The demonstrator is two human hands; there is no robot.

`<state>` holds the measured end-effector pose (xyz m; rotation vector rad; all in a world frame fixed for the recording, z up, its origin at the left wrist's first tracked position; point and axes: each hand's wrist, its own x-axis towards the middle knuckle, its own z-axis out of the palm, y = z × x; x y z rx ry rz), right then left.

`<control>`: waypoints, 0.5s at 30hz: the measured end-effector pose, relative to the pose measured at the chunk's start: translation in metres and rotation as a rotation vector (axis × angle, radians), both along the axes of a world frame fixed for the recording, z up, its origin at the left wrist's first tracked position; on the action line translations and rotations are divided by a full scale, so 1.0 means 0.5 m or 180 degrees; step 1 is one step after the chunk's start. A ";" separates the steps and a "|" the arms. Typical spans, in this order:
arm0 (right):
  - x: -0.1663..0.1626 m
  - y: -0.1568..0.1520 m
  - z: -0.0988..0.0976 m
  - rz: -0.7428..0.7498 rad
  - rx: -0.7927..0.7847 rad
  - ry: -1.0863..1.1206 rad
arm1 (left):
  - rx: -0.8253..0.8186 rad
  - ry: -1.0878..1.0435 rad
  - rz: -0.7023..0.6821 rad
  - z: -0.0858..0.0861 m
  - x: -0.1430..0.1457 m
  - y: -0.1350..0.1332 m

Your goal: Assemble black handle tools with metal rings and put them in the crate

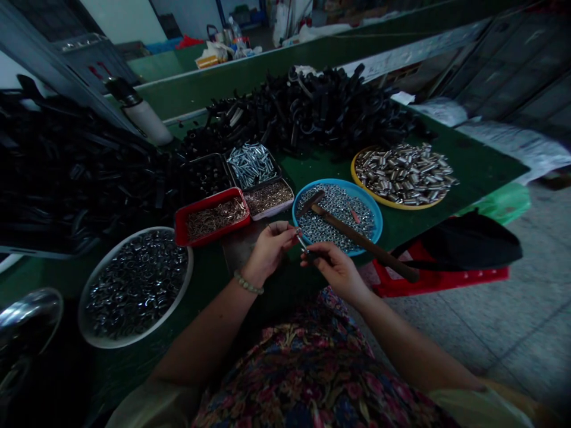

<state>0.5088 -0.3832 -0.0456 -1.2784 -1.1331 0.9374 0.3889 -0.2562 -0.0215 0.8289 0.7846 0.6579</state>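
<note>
My left hand (273, 245), with a beaded bracelet at the wrist, pinches the upper end of a slim silver bolt (301, 240) between thumb and fingertips. My right hand (336, 267) grips a small dark part (314, 254) at the bolt's lower end; the fingers cover most of it. Whether the bolt passes into that part, I cannot tell. Just beyond my hands is a blue tray (378, 215) of small shiny metal nuts. A hammer (352, 235) lies across it, its wooden handle jutting over the near rim to the right.
Left of my hands are a red box (181, 229) of thin copper-coloured pins, a tray of silver screws (252, 165) and a white basin (191, 267) of metal pieces. A yellow tray (354, 172) holds metal cylinders. Black parts (321, 110) pile up behind. A red stool (482, 274) stands right.
</note>
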 end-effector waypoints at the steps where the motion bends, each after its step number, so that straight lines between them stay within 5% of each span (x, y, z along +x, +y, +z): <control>1: -0.009 0.005 0.000 0.0047 -0.0018 -0.0029 | -0.0286 -0.0143 0.0067 0.005 -0.016 -0.008; 6: -0.023 0.021 0.029 0.0360 -0.0022 -0.0374 | -0.0415 -0.0191 -0.0223 0.019 -0.090 -0.015; 11: -0.010 0.032 0.088 0.1550 0.0091 -0.1791 | -0.0235 0.0402 -0.1273 0.024 -0.156 0.020; 13: -0.019 0.043 0.092 0.1619 0.0078 -0.1621 | -0.0075 0.0367 -0.1452 0.040 -0.173 0.029; 15: -0.037 0.056 0.079 0.1310 -0.0032 -0.0684 | 0.0342 0.0191 -0.1273 0.067 -0.183 0.031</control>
